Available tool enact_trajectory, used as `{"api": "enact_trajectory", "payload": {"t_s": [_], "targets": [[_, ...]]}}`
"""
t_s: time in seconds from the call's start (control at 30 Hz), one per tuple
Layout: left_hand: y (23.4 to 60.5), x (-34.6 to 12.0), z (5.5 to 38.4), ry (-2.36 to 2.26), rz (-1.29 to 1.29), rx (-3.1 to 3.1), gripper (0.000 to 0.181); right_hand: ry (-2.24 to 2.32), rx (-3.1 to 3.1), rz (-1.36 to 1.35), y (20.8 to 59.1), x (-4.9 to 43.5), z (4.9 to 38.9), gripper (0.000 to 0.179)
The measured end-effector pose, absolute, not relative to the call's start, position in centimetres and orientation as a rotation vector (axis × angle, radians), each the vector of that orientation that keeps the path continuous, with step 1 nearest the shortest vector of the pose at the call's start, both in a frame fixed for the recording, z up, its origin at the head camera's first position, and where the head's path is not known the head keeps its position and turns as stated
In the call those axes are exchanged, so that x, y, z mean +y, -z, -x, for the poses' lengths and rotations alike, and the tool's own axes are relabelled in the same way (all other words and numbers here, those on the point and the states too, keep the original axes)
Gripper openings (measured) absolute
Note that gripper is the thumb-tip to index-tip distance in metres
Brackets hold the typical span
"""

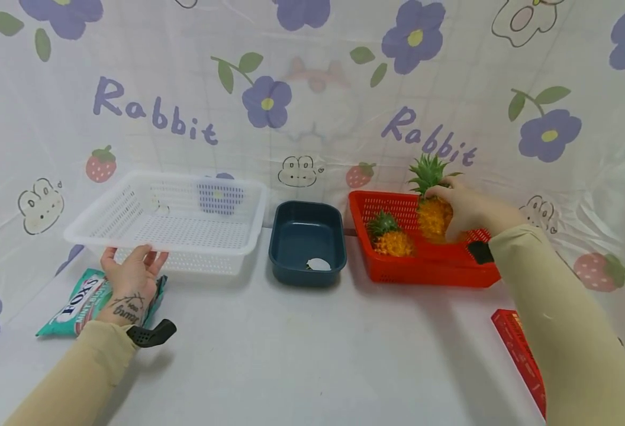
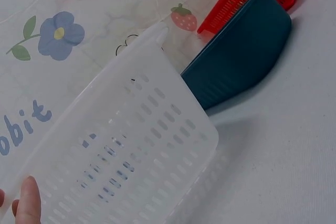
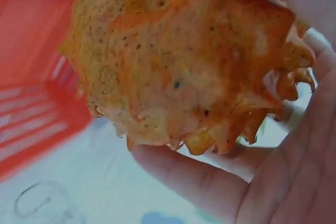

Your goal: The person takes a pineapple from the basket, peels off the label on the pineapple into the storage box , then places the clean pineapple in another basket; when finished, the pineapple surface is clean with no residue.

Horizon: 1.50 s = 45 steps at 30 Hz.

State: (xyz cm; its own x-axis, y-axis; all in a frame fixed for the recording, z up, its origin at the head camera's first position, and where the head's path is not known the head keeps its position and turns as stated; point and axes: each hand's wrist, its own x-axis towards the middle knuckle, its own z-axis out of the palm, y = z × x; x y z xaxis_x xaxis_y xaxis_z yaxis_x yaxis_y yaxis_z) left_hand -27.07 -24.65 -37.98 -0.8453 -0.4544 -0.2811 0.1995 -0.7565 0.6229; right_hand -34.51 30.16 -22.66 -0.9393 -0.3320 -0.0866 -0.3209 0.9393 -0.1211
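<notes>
At the right, my right hand [image 1: 458, 207] grips a small pineapple [image 1: 434, 218] with a green leafy crown, upright over the red basket [image 1: 429, 269]. The right wrist view shows the orange, knobbly body of this pineapple [image 3: 178, 66] close up, with fingers curled round it. A second pineapple [image 1: 393, 241] lies inside the red basket. On the left, my left hand [image 1: 131, 275] holds the front rim of a white slotted basket [image 1: 168, 244]. In the left wrist view, fingertips [image 2: 29, 203] show at the rim of that white basket [image 2: 131, 129].
Between the baskets stands a dark blue bin [image 1: 308, 278] with a white oval piece [image 1: 319, 264] in it. A green FOX'S packet [image 1: 73, 307] lies partly behind my left hand. A red box [image 1: 520, 355] lies at the right, partly covered by my sleeve. A patterned curtain [image 1: 312, 89] hangs behind.
</notes>
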Motion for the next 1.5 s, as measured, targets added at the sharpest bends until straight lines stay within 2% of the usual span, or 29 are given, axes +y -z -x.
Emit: {"api": "enact_trajectory", "payload": {"t_s": [0.57,0.97,1.27,1.5], "targets": [[38.1,-24.7,27.1,2.585,-0.545,-0.858,0.08,0.285,2.861,0.225,25.9,33.2,36.9,0.096],[38.1,-24.4,27.1,2.595,-0.553,-0.871,0.083,0.264,2.83,0.235,27.4,33.9,37.4,0.093],[38.1,-24.7,27.2,2.591,-0.565,-0.853,0.081,0.333,2.837,0.359,27.1,33.2,37.9,0.062],[38.2,-24.7,27.1,2.587,-0.576,-0.858,0.08,0.289,2.837,0.361,26.8,32.4,37.8,0.058]]}}
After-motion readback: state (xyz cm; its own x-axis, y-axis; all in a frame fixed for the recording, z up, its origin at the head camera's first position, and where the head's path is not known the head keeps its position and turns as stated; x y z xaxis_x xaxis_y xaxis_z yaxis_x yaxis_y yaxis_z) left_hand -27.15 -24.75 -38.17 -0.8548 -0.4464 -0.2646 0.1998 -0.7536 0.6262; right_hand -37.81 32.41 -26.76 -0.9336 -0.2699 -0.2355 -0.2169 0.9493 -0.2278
